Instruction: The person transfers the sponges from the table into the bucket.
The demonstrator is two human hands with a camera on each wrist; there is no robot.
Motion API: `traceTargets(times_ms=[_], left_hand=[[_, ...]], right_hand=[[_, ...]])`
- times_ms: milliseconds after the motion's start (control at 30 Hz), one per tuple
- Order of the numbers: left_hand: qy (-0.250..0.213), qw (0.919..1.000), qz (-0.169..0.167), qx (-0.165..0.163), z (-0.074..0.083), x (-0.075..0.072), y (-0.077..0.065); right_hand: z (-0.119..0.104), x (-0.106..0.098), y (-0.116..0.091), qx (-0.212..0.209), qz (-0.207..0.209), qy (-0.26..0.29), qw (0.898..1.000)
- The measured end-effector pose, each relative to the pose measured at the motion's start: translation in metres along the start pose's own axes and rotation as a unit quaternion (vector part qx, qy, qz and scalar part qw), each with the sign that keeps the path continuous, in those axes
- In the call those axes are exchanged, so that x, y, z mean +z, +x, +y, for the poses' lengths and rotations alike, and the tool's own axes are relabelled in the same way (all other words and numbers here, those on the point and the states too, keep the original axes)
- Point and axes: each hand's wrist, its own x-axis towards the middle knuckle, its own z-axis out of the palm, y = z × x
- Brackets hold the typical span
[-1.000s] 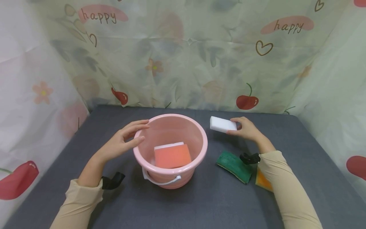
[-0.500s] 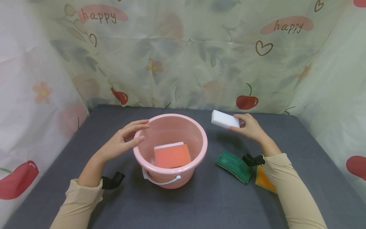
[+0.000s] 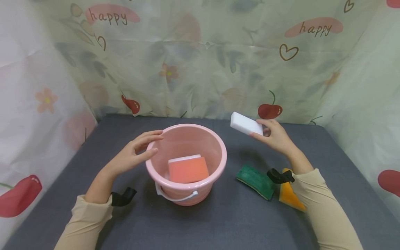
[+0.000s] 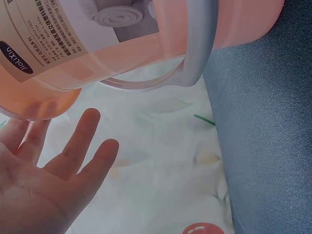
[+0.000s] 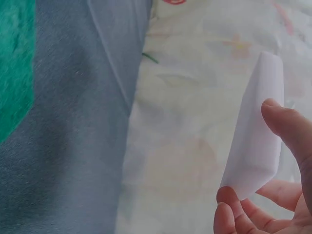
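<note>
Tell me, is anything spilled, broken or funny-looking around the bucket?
Nothing I can see looks spilled or broken. The bucket stands upright with an orange sponge inside. The green sponge and yellow sponge lie crooked on the table, which isn't really odd. The white sponge tilts, but the right hand holds it.

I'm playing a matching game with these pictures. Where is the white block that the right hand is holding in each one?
Head: the white block is right of the middle, pinched in the right hand.
Left wrist: it's not in this picture.
Right wrist: it's on the right side, tilted, between thumb and fingers.
Shared landmark: the pale patterned cloth shows in all three.
</note>
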Motion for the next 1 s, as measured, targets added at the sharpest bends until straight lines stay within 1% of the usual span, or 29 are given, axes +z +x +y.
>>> traceTargets(times_ms=[333, 567, 767, 1000], left_hand=[[0.001, 1.0, 0.0, -0.001, 0.001, 0.0, 0.0], [-0.001, 1.0, -0.002, -0.003, 0.002, 0.0, 0.0], [-0.002, 1.0, -0.003, -0.006, 0.001, 0.0, 0.0], [-0.004, 1.0, 0.0, -0.001, 0.0, 0.0, 0.0]], right_hand=[[-0.022, -0.007, -0.007, -0.029, 0.024, 0.0, 0.999], [-0.038, -0.009, -0.012, -0.049, 0.028, 0.008, 0.998], [-0.054, -0.011, -0.017, -0.081, 0.031, 0.004, 0.996], [-0.07, -0.01, -0.021, -0.118, 0.036, 0.007, 0.992]])
